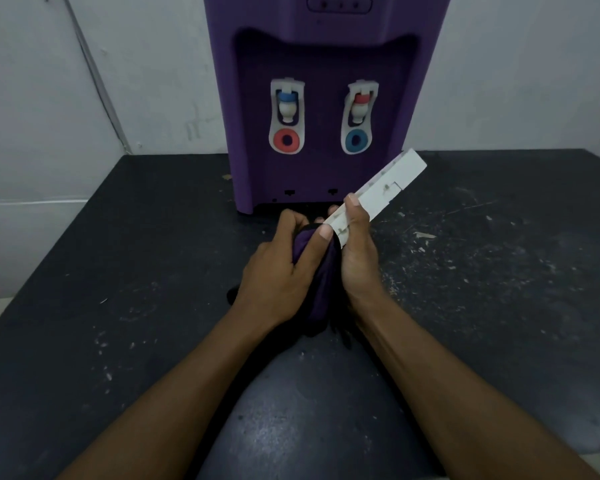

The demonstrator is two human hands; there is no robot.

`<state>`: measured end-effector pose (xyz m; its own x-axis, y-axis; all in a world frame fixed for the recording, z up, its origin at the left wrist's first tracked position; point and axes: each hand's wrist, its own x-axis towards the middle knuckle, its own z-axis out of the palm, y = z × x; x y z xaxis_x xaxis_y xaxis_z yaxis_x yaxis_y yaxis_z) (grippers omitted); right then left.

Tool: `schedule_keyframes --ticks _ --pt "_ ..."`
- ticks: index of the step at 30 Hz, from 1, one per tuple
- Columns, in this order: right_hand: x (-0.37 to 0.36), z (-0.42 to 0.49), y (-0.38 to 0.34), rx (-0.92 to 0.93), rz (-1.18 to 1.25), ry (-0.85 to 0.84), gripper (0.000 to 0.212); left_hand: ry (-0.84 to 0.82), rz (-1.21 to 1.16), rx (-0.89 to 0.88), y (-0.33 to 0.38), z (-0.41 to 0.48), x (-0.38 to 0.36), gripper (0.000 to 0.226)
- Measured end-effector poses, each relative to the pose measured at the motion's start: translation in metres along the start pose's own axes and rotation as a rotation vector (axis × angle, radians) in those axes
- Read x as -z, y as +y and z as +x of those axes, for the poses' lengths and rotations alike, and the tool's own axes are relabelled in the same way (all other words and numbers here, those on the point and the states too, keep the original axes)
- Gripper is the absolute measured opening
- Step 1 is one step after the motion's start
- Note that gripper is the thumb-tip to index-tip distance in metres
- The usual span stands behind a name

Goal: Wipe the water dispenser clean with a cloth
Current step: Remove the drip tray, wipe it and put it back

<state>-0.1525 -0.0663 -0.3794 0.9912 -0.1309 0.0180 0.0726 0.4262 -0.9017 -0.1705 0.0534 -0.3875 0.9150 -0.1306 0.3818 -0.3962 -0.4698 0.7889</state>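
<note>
A purple water dispenser (323, 64) stands at the back of a dark table (118, 271), with two white taps on its front. Just in front of its base, my right hand (359, 258) grips the near end of a long white plastic tray piece (381, 192), which slants up to the right. My left hand (281, 268) is closed on a dark purple cloth (321, 289), pressing it against the lower end of the white piece. The cloth hangs down between my two hands.
The dark table top is scratched and speckled with pale flecks, mostly on the right (465, 244). A white wall (118, 81) stands behind, with a thin cable running down it at the left. The table's near edge curves around my body.
</note>
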Motion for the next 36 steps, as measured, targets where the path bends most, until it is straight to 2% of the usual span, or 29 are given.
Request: schedule_keyframes --ticks 6,10,14,17,21,28,36 --pt "0.002 -0.001 -0.001 0.007 0.028 0.057 0.051 -0.020 0.049 -0.108 0.006 0.000 0.002 0.031" --pt "0.003 -0.004 -0.007 -0.137 0.176 0.074 0.051 -0.121 0.121 -0.214 0.009 0.003 0.011 0.034" --pt "0.002 -0.002 -0.012 -0.245 0.314 0.015 0.056 -0.246 0.034 -0.234 0.010 0.006 0.022 0.037" --pt "0.000 -0.002 -0.013 -0.331 0.374 -0.076 0.059 -0.230 -0.028 -0.260 0.008 0.004 0.030 0.037" --pt "0.000 -0.005 -0.019 -0.337 0.387 -0.177 0.063 -0.203 -0.012 -0.299 0.010 0.002 0.029 0.047" --pt "0.005 0.003 -0.017 -0.307 0.443 -0.074 0.052 -0.191 0.112 -0.335 0.007 0.002 0.026 0.059" --pt "0.005 0.002 -0.011 -0.350 0.551 -0.110 0.054 -0.090 0.155 -0.403 0.006 0.002 0.021 0.065"
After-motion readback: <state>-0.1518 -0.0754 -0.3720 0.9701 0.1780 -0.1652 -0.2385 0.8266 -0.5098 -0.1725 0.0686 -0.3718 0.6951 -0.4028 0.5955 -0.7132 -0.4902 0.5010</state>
